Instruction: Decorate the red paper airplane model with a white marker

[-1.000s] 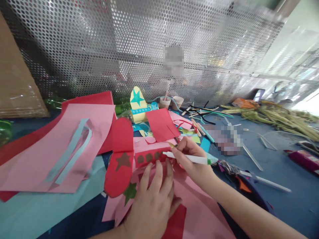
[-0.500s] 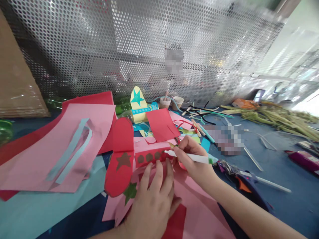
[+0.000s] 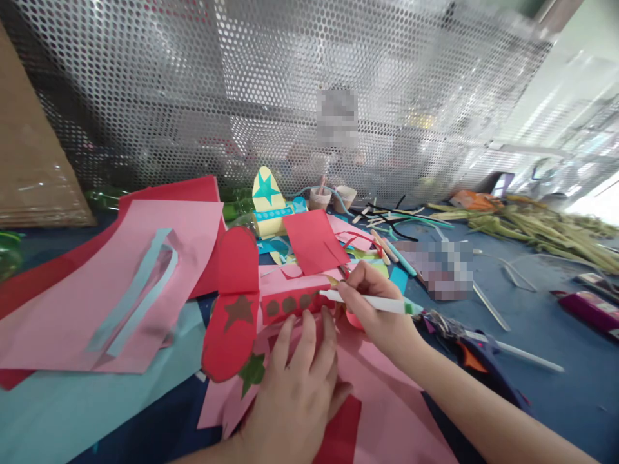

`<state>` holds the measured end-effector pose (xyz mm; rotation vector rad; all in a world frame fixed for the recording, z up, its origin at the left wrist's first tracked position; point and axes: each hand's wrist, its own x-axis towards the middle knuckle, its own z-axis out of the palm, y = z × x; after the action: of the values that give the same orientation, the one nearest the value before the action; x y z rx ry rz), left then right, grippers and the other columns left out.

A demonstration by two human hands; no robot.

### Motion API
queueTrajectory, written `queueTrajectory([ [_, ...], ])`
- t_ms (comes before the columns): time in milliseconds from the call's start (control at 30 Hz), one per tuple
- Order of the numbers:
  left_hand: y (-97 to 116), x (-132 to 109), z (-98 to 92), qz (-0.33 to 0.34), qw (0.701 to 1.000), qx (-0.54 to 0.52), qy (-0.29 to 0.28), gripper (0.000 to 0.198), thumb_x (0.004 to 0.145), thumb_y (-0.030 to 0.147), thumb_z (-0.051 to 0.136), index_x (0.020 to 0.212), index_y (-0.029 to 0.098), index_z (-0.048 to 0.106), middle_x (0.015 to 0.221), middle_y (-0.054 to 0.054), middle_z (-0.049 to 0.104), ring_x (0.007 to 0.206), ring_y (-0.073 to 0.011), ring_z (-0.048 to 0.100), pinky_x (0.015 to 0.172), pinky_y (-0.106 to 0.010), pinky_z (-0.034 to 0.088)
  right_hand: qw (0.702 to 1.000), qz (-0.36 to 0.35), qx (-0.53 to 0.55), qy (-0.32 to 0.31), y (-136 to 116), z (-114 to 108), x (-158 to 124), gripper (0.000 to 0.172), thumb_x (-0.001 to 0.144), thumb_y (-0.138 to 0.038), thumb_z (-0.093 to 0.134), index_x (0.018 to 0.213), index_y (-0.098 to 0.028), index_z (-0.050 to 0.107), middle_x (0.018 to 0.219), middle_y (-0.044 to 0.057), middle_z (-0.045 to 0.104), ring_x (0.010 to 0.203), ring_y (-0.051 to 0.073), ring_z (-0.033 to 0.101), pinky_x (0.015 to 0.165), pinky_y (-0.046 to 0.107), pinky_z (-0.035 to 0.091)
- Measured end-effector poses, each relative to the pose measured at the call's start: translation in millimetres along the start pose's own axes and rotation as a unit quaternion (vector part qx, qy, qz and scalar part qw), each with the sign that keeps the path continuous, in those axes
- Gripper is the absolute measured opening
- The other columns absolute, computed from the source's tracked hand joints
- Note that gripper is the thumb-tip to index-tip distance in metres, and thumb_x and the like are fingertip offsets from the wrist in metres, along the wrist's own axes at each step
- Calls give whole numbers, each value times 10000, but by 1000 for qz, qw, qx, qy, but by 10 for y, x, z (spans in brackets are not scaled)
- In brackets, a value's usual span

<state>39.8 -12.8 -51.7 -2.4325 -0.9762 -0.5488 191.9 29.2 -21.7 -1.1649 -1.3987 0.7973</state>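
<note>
In my right hand [image 3: 380,306] is a white marker [image 3: 362,300] with a green end, its tip touching a red paper strip [image 3: 293,304] marked with a row of brown dots. My left hand [image 3: 297,383] lies with fingers spread, its fingertips on the strip's lower edge. Left of the strip is a rounded red paper piece [image 3: 232,351] bearing a brown star [image 3: 239,311]. Beneath my hands are pink paper sheets [image 3: 382,393], and a dark green star [image 3: 253,374] shows beside my left hand.
Pink paper [image 3: 120,277] with light blue strips lies at left. Behind stands a yellow paper piece with a teal star [image 3: 265,189], near two small cups [image 3: 344,198]. A dark blue tool with an orange part [image 3: 471,357] and a purple item [image 3: 587,312] lie at right.
Almost nothing differs. The marker tip stays at the right end of the row of dots, and my left hand keeps its place on the strip.
</note>
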Motion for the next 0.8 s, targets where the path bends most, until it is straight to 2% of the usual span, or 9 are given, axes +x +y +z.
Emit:
queueTrajectory([
  [667, 1, -9, 20, 5, 1000, 4, -5, 453, 876, 496, 510, 1140, 166, 675, 1319, -76, 571, 1207, -325, 421, 1023, -478, 280, 1000, -2, -1, -14, 4, -13, 4, 284, 845, -295, 532, 637, -230, 350, 515, -72, 371, 464, 95, 347, 458, 235, 325],
  [800, 4, 4, 10, 7, 1000, 4, 0, 439, 868, 502, 520, 1119, 182, 687, 1305, -61, 584, 1202, -323, 423, 1019, -474, 280, 1000, -11, -12, -4, 12, -21, 5, 285, 848, -283, 523, 628, -232, 350, 509, -65, 375, 485, 108, 395, 475, 243, 336],
])
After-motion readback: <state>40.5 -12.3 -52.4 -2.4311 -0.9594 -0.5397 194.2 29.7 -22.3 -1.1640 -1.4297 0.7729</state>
